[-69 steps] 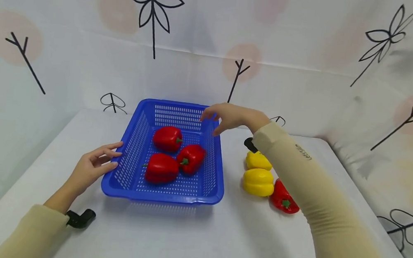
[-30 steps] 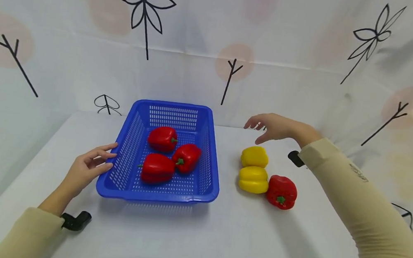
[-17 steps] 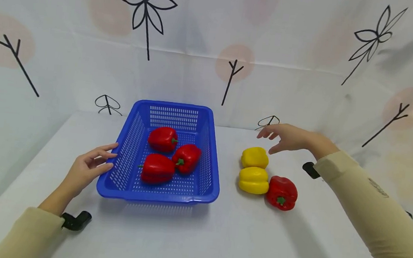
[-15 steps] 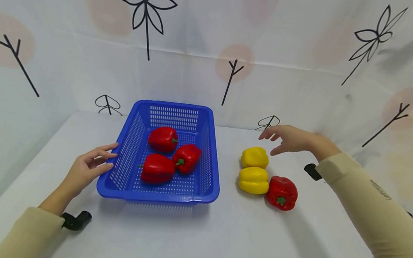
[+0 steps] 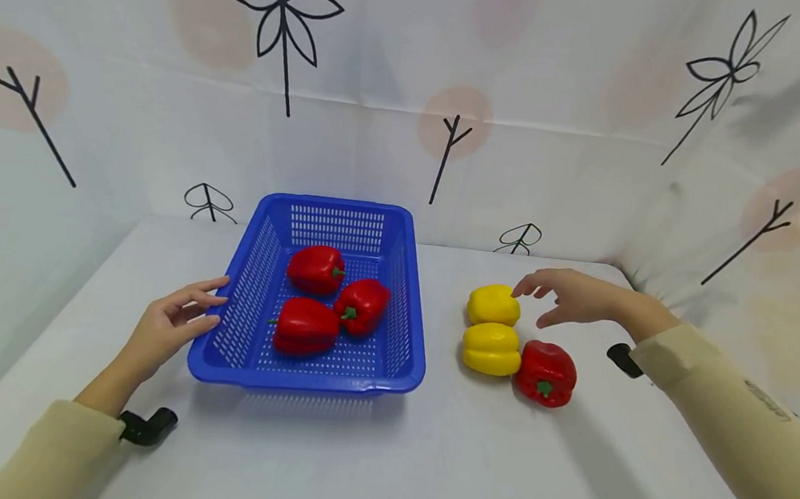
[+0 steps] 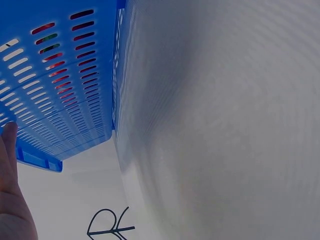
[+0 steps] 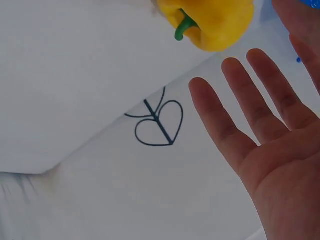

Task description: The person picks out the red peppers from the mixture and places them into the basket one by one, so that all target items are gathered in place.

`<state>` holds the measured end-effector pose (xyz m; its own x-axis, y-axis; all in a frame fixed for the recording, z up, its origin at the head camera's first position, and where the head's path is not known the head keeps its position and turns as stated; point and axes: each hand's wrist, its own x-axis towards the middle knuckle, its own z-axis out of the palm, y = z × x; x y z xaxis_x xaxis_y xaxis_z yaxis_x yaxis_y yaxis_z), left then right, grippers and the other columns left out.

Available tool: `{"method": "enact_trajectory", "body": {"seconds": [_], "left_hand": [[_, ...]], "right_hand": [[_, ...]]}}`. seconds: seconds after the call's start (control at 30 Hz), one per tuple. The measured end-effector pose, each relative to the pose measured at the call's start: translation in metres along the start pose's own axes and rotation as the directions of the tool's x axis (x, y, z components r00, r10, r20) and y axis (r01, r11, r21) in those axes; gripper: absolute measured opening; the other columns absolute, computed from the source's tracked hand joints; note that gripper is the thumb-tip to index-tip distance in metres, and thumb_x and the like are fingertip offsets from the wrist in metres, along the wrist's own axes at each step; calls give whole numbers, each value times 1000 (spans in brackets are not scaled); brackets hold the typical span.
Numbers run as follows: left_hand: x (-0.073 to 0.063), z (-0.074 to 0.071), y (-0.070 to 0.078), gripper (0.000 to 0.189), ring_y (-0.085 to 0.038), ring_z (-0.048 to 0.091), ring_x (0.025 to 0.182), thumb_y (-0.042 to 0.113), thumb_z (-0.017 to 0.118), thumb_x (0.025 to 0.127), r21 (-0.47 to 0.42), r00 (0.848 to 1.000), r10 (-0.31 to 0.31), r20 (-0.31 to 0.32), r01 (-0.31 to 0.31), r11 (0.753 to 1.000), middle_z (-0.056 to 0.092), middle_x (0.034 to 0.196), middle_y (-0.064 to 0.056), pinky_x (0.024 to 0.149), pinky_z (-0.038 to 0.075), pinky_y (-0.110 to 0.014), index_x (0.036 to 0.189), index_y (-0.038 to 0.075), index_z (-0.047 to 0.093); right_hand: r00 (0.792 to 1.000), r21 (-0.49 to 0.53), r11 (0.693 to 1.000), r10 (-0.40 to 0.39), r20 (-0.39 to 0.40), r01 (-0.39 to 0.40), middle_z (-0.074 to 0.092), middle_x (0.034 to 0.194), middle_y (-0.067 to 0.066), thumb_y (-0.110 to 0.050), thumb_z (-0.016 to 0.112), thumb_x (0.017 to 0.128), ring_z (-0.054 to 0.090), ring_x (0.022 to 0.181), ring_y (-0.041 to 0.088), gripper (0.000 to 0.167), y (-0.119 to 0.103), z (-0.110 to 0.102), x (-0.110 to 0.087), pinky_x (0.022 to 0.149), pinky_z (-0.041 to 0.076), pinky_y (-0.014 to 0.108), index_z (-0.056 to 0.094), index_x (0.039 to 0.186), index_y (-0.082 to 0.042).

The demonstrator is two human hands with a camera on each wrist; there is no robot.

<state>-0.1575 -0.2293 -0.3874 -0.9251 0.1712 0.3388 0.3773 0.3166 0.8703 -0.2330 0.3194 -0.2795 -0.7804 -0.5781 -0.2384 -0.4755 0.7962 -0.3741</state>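
Observation:
A blue plastic basket (image 5: 308, 381) holds several red bell peppers; of these, one red bell pepper (image 5: 306, 326) lies nearest its front left. My left hand (image 5: 164, 329) rests its fingertips on the basket's left rim; in the left wrist view part of that hand (image 6: 11, 200) touches the slotted wall from outside. To the right, my right hand (image 5: 576, 296) hovers with loosely bent fingers beside the back yellow bell pepper (image 5: 493, 304). The right wrist view shows spread fingers and the palm (image 7: 285, 170) holding nothing, close to that pepper's green stem.
In front of the back yellow pepper lies another yellow bell pepper (image 5: 492, 349), with a red bell pepper (image 5: 546, 374) against its right side. All stand on a white table (image 5: 379, 464). A patterned cloth (image 5: 387, 80) hangs behind it.
My right hand has moved from over the basket's right edge to the right, then lowered beside the yellow peppers. The left hand has stayed at the rim. The peppers have not moved.

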Motion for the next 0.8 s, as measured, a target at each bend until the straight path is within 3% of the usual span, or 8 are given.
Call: {"method": "enact_trajectory", "body": {"seconds": [0.23, 0.53, 0.67, 0.8], "left_hand": [[0, 0, -1, 23, -19, 48, 121, 6, 60, 90, 0, 1000, 7, 0, -7, 1000, 46, 139, -8, 84, 46, -17, 110, -7, 58], [0, 0, 0, 24, -18, 48, 120, 6, 60, 90, -12, 1000, 2, 2, -2, 1000, 46, 139, -9, 83, 46, -17, 110, -7, 58], [0, 0, 0, 24, -15, 48, 120, 6, 60, 90, -16, 1000, 2, 3, -2, 1000, 46, 139, -9, 84, 46, -17, 110, -8, 57], [1, 0, 0, 24, -15, 48, 121, 7, 60, 90, -11, 1000, 1, 2, -1, 1000, 46, 139, -9, 85, 45, -16, 110, -7, 57]], "right_hand": [[998, -16, 1000, -17, 60, 18, 57, 117, 6, -8, 77, 75, 51, 105, 29, 48, 6, 11, -10, 81, 51, 45, 57, 118, -9], [972, 58, 998, -6, 235, -8, 52, 122, 5, -2, 76, 73, 44, 113, 36, 53, 11, 19, -24, 85, 46, 52, 55, 120, -14], [951, 122, 991, 14, 310, -55, 47, 124, 3, 3, 78, 67, 38, 118, 35, 63, 13, 22, -28, 83, 51, 41, 55, 122, -18], [938, 156, 986, 6, 347, -64, 44, 128, 7, 3, 77, 67, 36, 120, 37, 63, 15, 24, -31, 78, 53, 34, 55, 122, -19]]}}
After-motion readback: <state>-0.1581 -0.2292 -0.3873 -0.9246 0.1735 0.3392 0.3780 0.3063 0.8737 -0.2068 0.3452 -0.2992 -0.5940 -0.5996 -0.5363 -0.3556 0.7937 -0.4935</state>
